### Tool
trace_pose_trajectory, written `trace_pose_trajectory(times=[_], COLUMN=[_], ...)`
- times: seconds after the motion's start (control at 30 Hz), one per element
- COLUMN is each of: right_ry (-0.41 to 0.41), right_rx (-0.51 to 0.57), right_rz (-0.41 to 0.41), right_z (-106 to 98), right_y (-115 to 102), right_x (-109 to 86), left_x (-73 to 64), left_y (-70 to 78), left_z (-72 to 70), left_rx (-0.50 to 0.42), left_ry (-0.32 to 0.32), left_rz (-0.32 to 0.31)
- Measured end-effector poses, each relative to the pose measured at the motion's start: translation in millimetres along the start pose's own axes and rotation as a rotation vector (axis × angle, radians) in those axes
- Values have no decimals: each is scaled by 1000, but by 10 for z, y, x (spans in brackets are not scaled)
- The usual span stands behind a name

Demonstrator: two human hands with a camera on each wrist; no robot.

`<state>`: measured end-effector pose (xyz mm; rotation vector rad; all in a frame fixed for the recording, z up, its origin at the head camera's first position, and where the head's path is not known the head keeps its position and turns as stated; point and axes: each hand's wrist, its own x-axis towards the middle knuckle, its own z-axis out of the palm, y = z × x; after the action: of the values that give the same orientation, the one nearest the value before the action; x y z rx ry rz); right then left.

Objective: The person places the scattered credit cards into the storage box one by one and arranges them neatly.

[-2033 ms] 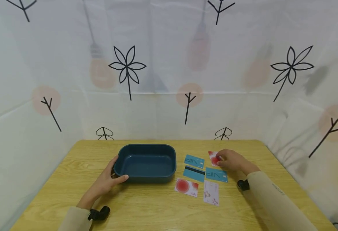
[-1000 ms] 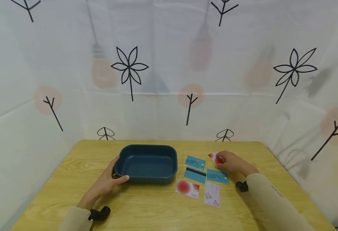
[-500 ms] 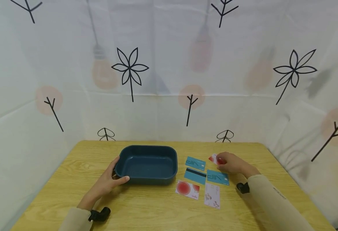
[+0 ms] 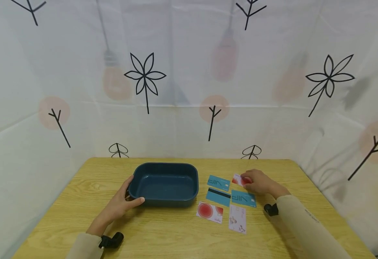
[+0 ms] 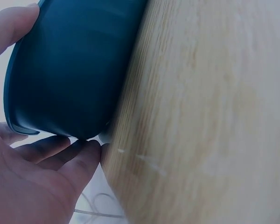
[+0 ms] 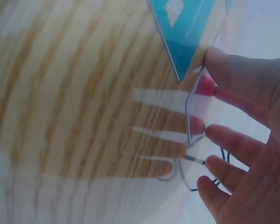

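Observation:
A dark blue rectangular tub (image 4: 171, 203) stands left of the cards in the head view. My left hand (image 4: 119, 202) holds its left end, thumb over the front rim. In the left wrist view, the fingers (image 5: 81, 161) bend against the tub's wall (image 5: 70, 74). Right of the tub, my right hand (image 4: 261, 182) pinches a red-and-white card (image 4: 236, 179), whose right part the fingers cover. The right wrist view shows that card (image 6: 194, 109) tipped on edge between thumb and fingers, close to the table. A blue card (image 6: 186, 37) lies beside the thumb.
Nearer me on the wooden table (image 4: 163, 237) lie two blue VIP cards, one at the back (image 4: 219, 182) and one on the right (image 4: 243, 198). With them are a blue striped card (image 4: 219, 197), another red-and-white card (image 4: 209, 212) and a pale floral card (image 4: 237, 219).
The red-and-white card under my right fingers has turned, so its visible part shows different printing. The right hand has barely shifted. My left hand and the tub have stayed put.

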<state>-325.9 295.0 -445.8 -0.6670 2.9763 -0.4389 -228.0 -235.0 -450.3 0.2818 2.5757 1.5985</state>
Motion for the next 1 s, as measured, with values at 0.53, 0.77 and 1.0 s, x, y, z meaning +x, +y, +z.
trace_pose_trajectory(times=[0.53, 0.77, 1.0], right_ry=[-31, -59, -68], right_rx=[100, 197, 236], right_rz=[185, 190, 228], right_z=[-50, -63, -84], right_y=[-2, 10, -16], right_x=[36, 71, 56], left_x=[7, 11, 13], left_y=[-17, -36, -52], left_z=[0, -4, -3], left_rx=[-15, -10, 17], left_ry=[-3, -3, 3], left_rz=[6, 9, 17])
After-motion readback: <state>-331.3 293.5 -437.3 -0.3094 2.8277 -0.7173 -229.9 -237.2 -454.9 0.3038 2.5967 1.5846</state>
